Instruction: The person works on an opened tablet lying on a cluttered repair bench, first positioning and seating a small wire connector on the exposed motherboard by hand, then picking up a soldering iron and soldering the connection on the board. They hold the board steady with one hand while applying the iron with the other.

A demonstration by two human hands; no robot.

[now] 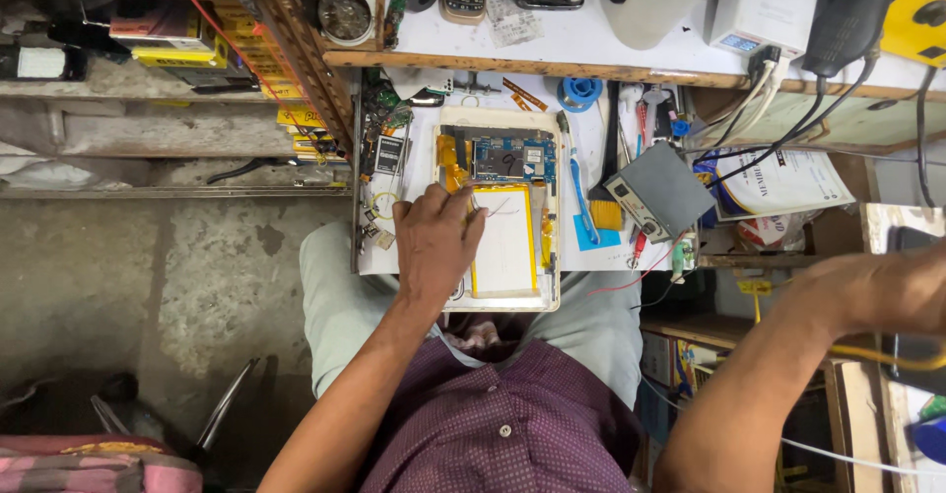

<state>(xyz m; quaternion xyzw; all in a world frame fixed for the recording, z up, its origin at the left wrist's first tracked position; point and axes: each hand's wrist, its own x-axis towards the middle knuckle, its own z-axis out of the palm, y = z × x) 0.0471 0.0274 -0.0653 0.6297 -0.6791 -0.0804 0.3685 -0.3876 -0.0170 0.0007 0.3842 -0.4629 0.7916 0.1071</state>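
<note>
An opened tablet [548, 257] lies on the small white worktop, back cover off, showing a blue circuit board [512, 159] at the far end and a flat white battery with yellow edging [506, 247]. My left hand [435, 242] rests on the tablet's left side, fingers curled beside the battery. My right hand [887, 291] reaches far out to the right, at the frame edge, over a yellow cable [887, 358]; its fingers are cut off from view.
A blue toothbrush [581, 193], a small brush with yellow bristles [605, 212] and a grey box-shaped meter [658, 194] lie right of the tablet. The upper shelf [552, 45] carries phones, a white bottle and a white box. Loose parts sit at left, concrete floor beyond.
</note>
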